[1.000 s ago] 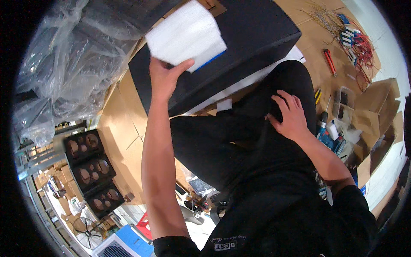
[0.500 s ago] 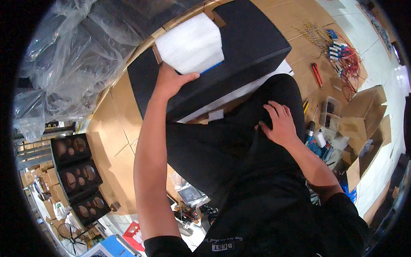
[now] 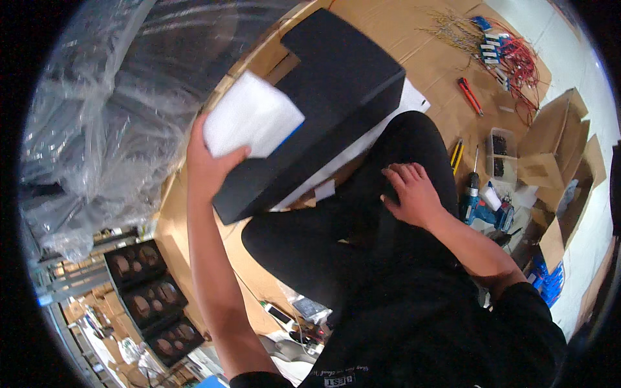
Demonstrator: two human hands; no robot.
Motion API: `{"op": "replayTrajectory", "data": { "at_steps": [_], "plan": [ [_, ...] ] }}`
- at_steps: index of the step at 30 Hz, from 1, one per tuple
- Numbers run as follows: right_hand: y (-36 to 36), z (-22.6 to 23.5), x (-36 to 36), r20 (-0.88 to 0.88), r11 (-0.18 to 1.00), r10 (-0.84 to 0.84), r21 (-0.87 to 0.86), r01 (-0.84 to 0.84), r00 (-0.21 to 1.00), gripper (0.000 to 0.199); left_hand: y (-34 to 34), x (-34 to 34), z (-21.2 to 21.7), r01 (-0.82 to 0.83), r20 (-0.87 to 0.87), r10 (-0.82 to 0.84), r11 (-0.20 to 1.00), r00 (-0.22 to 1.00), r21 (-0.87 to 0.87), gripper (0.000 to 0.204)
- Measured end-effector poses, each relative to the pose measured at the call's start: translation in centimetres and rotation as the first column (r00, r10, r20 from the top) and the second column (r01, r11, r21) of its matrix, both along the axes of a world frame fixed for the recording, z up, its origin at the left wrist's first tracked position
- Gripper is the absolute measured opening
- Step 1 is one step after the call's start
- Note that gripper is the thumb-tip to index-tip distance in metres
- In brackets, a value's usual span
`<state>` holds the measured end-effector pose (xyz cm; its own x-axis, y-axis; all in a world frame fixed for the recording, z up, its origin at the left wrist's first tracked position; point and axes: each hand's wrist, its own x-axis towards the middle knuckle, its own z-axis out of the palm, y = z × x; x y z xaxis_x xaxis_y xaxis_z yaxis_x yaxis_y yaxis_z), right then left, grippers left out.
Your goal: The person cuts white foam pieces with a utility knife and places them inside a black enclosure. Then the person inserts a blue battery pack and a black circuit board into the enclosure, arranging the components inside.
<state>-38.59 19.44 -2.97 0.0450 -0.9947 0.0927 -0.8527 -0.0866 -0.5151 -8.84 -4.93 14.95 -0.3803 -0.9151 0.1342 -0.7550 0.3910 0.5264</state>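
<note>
One white foam pad (image 3: 252,124) stayed pinched in the left hand (image 3: 208,165), now lower on the black speaker cabinet's (image 3: 330,97) near-left corner than half a second earlier, apparently wiping along it. Rightward, the right hand (image 3: 411,194) rested open and empty on the black-trousered thigh (image 3: 362,226), as before.

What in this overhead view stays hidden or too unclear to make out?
- Head view: the underside of the white foam block is hidden behind its own top; the left hand covers its near edge.
- The black box has its near end behind the foam.
- The right hand hides its palm against the black trousers.
- Red wires near the rim are too small to count.
</note>
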Motion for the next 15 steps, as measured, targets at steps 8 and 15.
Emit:
{"op": "replayTrajectory", "data": {
  "at_steps": [8,15],
  "plan": [
    [-0.1,-0.1,-0.9,0.099,0.999,0.041,0.006,-0.042,0.994,0.052,0.4,0.8,0.8,-0.067,0.055,0.062,0.994,0.997,0.092,0.092],
    [-0.7,-0.4,-2.2,0.241,0.999,0.037,0.008,-0.041,0.970,0.050,-0.3,-2.0,2.8,-0.097,0.158,0.069,0.979,0.985,0.179,0.085]
  ]
}}
